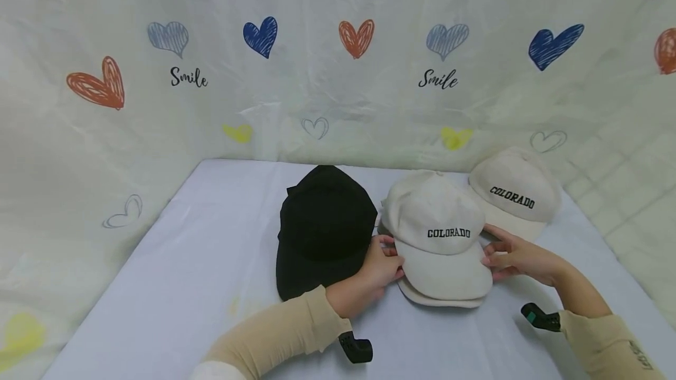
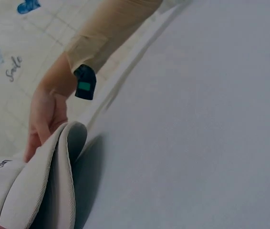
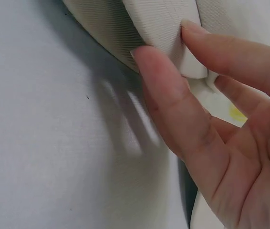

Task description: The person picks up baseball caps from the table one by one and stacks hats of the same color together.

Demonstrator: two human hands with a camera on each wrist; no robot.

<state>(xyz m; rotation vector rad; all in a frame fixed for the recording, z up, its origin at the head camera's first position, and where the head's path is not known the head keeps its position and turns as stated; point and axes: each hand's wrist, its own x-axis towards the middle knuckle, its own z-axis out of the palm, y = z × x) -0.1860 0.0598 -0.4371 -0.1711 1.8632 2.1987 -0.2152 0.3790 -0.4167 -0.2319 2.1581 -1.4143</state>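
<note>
A cream cap (image 1: pixel 438 216) lettered COLORADO lies at the table's middle, stacked on another cream cap whose brim (image 1: pixel 438 302) pokes out beneath. My left hand (image 1: pixel 393 257) pinches the upper brim's left edge. My right hand (image 1: pixel 491 254) pinches its right edge; in the right wrist view the thumb and a finger of this hand (image 3: pixel 166 40) close on the brim (image 3: pixel 159 19). The left wrist view looks along the two stacked brims (image 2: pixel 54 181) to the right hand (image 2: pixel 46 114).
A black cap (image 1: pixel 322 227) lies just left of the stack, touching my left hand's side. A third cream COLORADO cap (image 1: pixel 514 192) sits behind at the right. The pale table cover (image 1: pixel 200 274) is ringed by a heart-printed backdrop (image 1: pixel 317 75).
</note>
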